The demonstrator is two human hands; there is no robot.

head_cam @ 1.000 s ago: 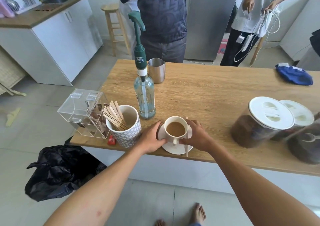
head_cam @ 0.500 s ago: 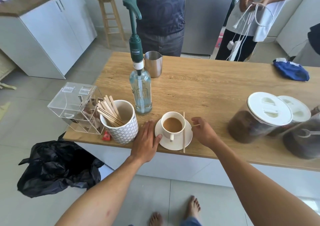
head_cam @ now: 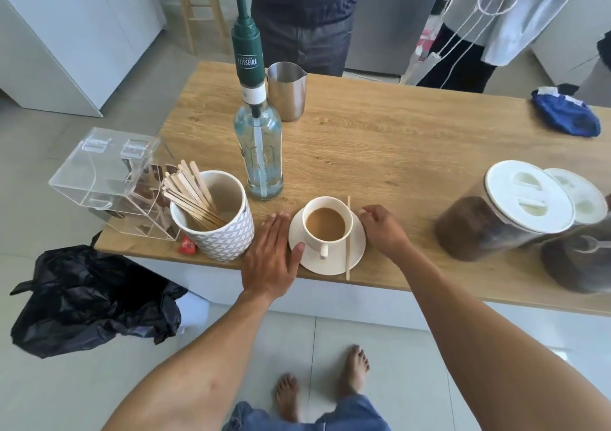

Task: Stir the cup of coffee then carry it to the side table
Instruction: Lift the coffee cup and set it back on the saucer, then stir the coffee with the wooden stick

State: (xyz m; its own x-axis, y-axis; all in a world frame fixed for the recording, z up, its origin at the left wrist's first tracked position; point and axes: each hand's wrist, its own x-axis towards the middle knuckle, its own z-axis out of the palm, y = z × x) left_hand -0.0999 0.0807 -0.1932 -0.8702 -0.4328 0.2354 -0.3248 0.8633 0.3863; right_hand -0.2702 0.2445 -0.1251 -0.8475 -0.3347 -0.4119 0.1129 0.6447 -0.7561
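Observation:
A white cup of milky coffee stands on a white saucer near the front edge of the wooden table. A wooden stir stick lies across the saucer's right side, beside the cup. My left hand lies flat on the table left of the saucer, fingers apart, thumb touching the saucer's rim. My right hand rests at the saucer's right edge with fingers curled, holding nothing that I can see.
A patterned mug of wooden stirrers stands just left of my left hand, a pump bottle and steel jug behind. Lidded jars sit right, a clear box far left. Two people stand across the table.
Both hands have come off the saucer's sides. The left now lies flat beside it, the right has drawn back to its right edge. The stick is uncovered on the saucer.

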